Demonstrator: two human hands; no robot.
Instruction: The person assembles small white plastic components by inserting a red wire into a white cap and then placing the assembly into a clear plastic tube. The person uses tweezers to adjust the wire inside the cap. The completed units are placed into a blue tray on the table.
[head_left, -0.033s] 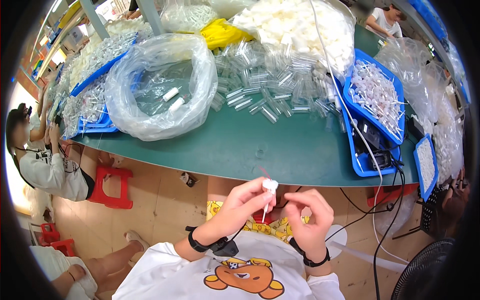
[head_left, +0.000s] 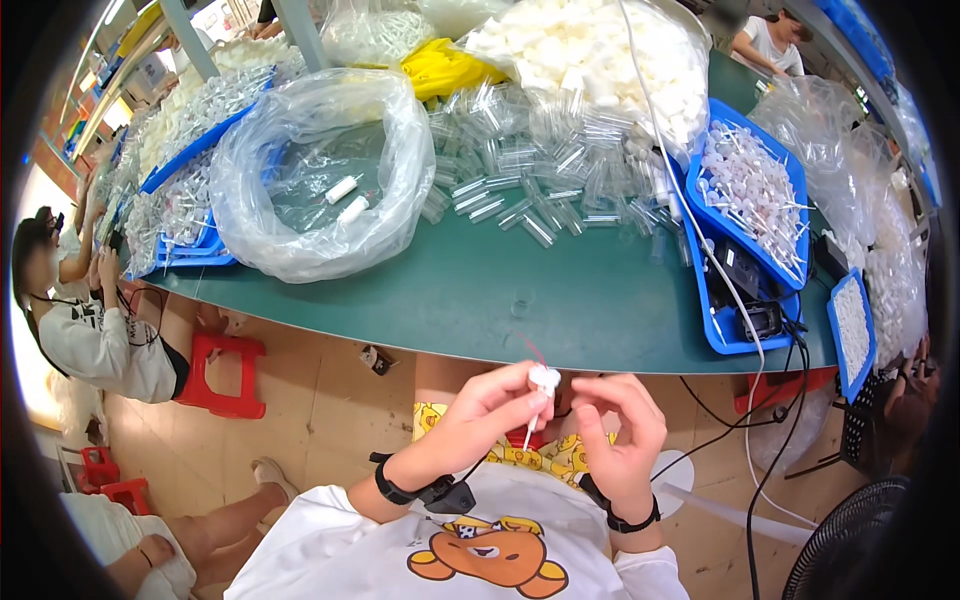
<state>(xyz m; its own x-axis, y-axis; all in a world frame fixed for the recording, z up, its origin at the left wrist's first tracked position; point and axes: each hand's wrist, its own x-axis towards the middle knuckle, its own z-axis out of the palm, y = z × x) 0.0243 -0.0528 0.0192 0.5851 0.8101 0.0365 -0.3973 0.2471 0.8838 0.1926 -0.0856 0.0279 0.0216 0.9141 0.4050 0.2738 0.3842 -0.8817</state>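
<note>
Between the thumb and fingers of my left hand (head_left: 492,405) is a small white plastic piece (head_left: 543,380) with a rounded head and a thin stem pointing down. A fine reddish strand rises from its head toward the table edge. My right hand (head_left: 622,432) is beside it on the right, fingers curved and apart from the thumb, with nothing visible in them. Both hands are over my lap, just in front of the green table (head_left: 440,300). Black straps circle both wrists, and a small dark device is on the left one.
Clear tubes (head_left: 540,228) lie heaped beyond the hands. A clear plastic bag (head_left: 250,235) with a rolled rim holds two white cylinders. Stacked blue trays (head_left: 722,330) at right carry stemmed white pieces and black devices. Cables run down the right; people sit at left near a red stool (head_left: 222,375).
The white piece in my left hand has shifted very slightly right and down. My right hand's fingers have moved slightly. The things on the table are unchanged.
</note>
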